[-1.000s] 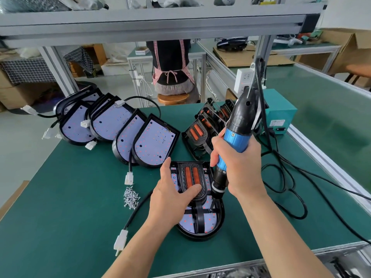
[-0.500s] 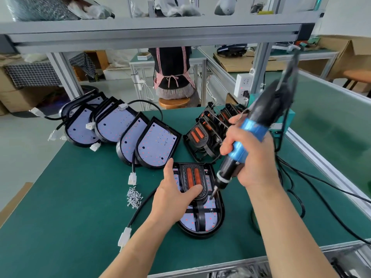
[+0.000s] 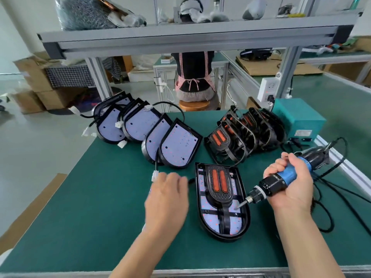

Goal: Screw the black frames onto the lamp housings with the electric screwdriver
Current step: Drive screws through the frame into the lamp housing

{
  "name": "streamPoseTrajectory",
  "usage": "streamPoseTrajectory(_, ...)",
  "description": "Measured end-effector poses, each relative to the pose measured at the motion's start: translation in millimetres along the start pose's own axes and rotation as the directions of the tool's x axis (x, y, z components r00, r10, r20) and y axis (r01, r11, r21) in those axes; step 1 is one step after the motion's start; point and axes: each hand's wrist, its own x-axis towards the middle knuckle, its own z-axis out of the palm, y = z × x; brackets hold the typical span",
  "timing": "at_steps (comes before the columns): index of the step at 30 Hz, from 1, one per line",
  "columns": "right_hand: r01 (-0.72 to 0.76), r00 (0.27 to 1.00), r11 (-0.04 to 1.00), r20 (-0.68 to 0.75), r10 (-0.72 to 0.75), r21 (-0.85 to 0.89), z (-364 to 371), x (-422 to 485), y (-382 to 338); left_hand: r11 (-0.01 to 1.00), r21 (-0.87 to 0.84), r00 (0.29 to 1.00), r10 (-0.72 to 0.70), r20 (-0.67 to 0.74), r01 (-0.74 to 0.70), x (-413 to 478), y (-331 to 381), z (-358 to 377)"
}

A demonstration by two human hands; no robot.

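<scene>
environment: light-assembly workshop, production-floor type. indicators:
- workbench [image 3: 96, 217] with green mat surface and aluminium edge rail.
- overhead shelf [image 3: 190, 40] of aluminium profile, carried on posts [image 3: 289, 71]; power socket [image 3: 268, 89] fixed to one post.
- batch stock on the mat: a row of lamp housings [image 3: 178, 146] and a stack of black frames [image 3: 247, 133].
- corded electric screwdriver [image 3: 285, 177], with a teal power supply box [image 3: 297, 117] behind it.
- further green benches [image 3: 331, 101] adjoining.
- cardboard boxes [image 3: 34, 77] on the floor.
- a second person [image 3: 193, 77] in an apron, seated on a stool [image 3: 193, 106] at the next bench.
</scene>
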Motion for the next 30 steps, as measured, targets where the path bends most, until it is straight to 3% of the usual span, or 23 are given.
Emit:
streamPoseTrajectory(2, -0.023, 1.0, 1.0, 0.016, 0.024, -0.008, -8, 2, 3, 0.983, 0.181, 0.998, -0.028, -0.062, 0.038, 0, -24, -19)
streamPoseTrajectory(6, -0.07, 0.997, 0.997, 0.033, 0.071, -0.009, -11, 4, 9, 0.886, 0.443, 0.978, -0.191, 0.087, 0.134, -7, -55, -36)
streamPoseTrajectory(11, -0.087, 0.996, 0.996, 0.022, 0.087, -0.003, -12, 3, 9, 0.976, 0.198, 0.973, -0.13, 0.19, 0.092, -20, -47, -20)
streamPoseTrajectory(14, -0.086, 0.996, 0.996, 0.017, 0.086, 0.007, -14, 3, 7, 0.99, 0.088, 0.979, -0.121, 0.165, 0.108, -16, -44, -20)
streamPoseTrajectory(17, -0.084, 0.996, 0.996, 0.019, 0.084, 0.008, -15, 3, 8, 0.99, 0.105, 0.99, -0.107, 0.088, 0.097, -9, -46, -24)
streamPoseTrajectory(24, -0.085, 0.996, 0.996, 0.021, 0.085, 0.009, -17, 4, 8, 0.991, 0.121, 0.992, -0.069, 0.107, 0.056, -1, -51, -21)
streamPoseTrajectory(30, -0.081, 0.997, 0.997, 0.021, 0.081, -0.002, -15, 1, 8, 0.946, 0.324, 0.992, -0.017, 0.122, -0.024, 3, -53, -19)
